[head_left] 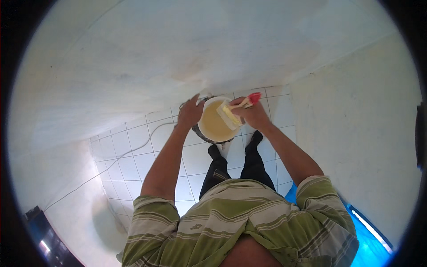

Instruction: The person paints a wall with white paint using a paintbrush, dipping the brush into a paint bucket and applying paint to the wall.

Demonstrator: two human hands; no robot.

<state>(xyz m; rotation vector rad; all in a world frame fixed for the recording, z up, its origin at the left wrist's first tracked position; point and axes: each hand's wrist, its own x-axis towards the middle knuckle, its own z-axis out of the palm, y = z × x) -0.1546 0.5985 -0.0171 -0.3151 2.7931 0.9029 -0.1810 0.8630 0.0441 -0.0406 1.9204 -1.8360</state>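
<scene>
My right hand [252, 115] is closed around a wide paintbrush [240, 105] with a light wooden handle and a red end. Its pale bristle head is over the right side of a round white bucket [201, 125] of cream-coloured liquid [216, 127]. Whether the bristles touch the liquid cannot be made out. At the bucket's left rim is my left hand [190, 113], its fingers stretched toward the wall and its thumb apart. No object shows in it. Something dark surrounds the bucket's base, partly hidden beneath it.
A pale wall [178, 53] with damp-looking patches rises just beyond the bucket, and another wall [356, 102] stands on the right. A thin cable [120, 158] crosses the white tiled floor [138, 162] on the left. My feet [213, 152] are close to the bucket. Blue sheeting [371, 242] lies lower right.
</scene>
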